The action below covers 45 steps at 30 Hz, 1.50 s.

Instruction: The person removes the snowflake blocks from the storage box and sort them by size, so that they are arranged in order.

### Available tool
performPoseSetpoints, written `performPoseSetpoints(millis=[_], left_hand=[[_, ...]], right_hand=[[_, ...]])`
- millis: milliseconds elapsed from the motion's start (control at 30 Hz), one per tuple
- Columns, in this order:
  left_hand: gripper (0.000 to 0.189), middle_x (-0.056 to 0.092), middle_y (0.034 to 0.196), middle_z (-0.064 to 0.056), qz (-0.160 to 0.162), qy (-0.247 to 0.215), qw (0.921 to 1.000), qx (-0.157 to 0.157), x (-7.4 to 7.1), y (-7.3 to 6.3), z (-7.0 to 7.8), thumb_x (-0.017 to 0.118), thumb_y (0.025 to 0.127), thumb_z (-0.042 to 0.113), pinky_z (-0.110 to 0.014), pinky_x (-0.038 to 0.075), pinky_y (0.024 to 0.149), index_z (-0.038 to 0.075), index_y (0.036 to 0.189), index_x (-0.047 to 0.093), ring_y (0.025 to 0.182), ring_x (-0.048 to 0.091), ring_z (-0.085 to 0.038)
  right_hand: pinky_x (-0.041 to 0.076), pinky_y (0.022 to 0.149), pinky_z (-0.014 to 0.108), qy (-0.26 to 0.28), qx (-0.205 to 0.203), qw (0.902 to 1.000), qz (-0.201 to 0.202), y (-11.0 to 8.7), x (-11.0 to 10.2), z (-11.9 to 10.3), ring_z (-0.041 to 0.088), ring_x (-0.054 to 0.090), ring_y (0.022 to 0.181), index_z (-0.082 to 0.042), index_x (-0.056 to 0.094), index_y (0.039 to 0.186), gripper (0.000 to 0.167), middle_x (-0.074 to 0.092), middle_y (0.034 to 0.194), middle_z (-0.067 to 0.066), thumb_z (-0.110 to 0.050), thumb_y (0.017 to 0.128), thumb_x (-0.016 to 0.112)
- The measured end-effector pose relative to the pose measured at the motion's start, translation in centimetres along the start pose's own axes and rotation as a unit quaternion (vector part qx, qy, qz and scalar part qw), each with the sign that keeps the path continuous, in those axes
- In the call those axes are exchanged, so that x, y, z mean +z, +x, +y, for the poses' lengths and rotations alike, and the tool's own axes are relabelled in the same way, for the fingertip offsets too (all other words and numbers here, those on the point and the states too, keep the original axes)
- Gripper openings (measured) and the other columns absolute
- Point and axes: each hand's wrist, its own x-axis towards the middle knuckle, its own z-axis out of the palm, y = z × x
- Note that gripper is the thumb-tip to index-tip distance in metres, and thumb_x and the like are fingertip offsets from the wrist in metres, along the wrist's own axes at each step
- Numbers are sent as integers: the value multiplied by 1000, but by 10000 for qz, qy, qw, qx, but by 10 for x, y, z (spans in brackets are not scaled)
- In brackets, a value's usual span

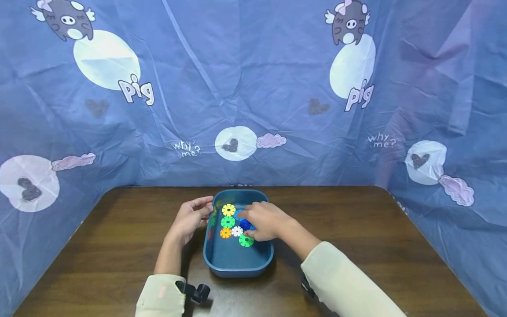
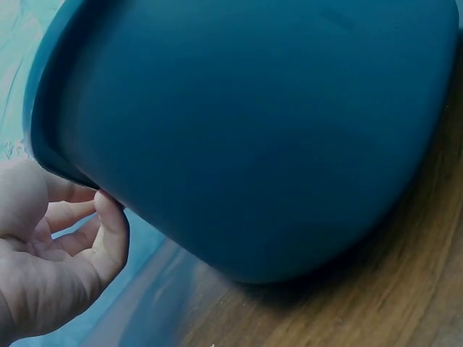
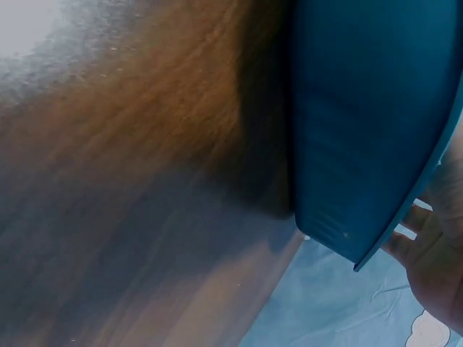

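A blue-green plastic basin (image 1: 237, 262) holds several notched flower-shaped discs: a yellow disc (image 1: 228, 210), a green disc (image 1: 227, 222), an orange disc (image 1: 225, 233), a white disc (image 1: 237, 231), a second green disc (image 1: 246, 240) and blue discs (image 1: 244, 225). My left hand (image 1: 190, 220) holds the basin's left rim between thumb and fingers; the left wrist view shows the thumb (image 2: 111, 224) right under the rim. Over the right rim reaches my right hand (image 1: 264, 220), thumb and index finger spread around the blue discs and partly covering them.
The basin stands on a brown wooden table (image 1: 336, 211). Behind the table hangs a blue patterned cloth (image 1: 269, 97). A black wrist-camera mount (image 1: 194, 291) sticks out from the left sleeve, close to the basin's near left corner.
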Motion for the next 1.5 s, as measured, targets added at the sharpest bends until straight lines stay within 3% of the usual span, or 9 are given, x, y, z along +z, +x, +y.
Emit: performPoseSetpoints(millis=[200,400,567,800,1033,1267,1500], left_hand=[[39,59,126,-20,-25,-97,9999,31,1,2,1,58,103,8,-29,58,75,0,141,57,93,63,-19],[38,59,127,-19,-4,-88,10000,-39,0,1,1,57,104,8,-28,58,74,1,142,57,94,63,-19],[39,60,128,-20,-1,-122,9999,-73,-1,0,-1,58,104,8,-29,59,75,0,141,57,92,64,-18],[39,60,128,-20,-31,-133,9999,-41,0,0,-2,59,103,7,-29,59,76,-1,141,57,92,64,-17],[39,59,128,-20,-60,-161,9999,19,-1,0,-4,59,103,7,-28,59,75,0,141,57,92,64,-15],[39,57,130,-21,-120,-160,9998,64,-2,0,-3,58,104,7,-30,59,78,-1,142,56,95,65,-17],[39,57,130,-21,-107,-146,9998,40,-1,-1,-2,58,103,7,-31,59,79,-1,141,57,97,65,-20]], right_hand=[[55,96,38,599,50,9975,-384,8,-3,0,12,65,106,-20,69,134,45,72,122,-2,-31,92,78],[53,78,31,921,358,9915,-851,17,0,-3,11,57,87,-21,72,128,43,68,98,-5,-29,87,84],[52,83,30,1227,542,9857,-1022,21,4,-4,8,57,91,-24,76,114,37,67,98,-9,-24,80,90],[53,79,25,1567,525,9806,-1056,25,8,-3,5,60,86,-23,76,103,30,67,92,-11,-20,77,92],[51,78,25,1663,515,9805,-909,28,11,-4,6,59,85,-22,76,103,29,66,89,-10,-23,79,91],[51,78,26,2234,645,9667,-1068,29,9,-9,9,58,86,-20,71,109,32,65,94,-6,-16,83,87],[49,71,24,2340,547,9660,-956,30,10,-9,9,55,79,-20,71,97,24,64,86,-4,-14,82,88]])
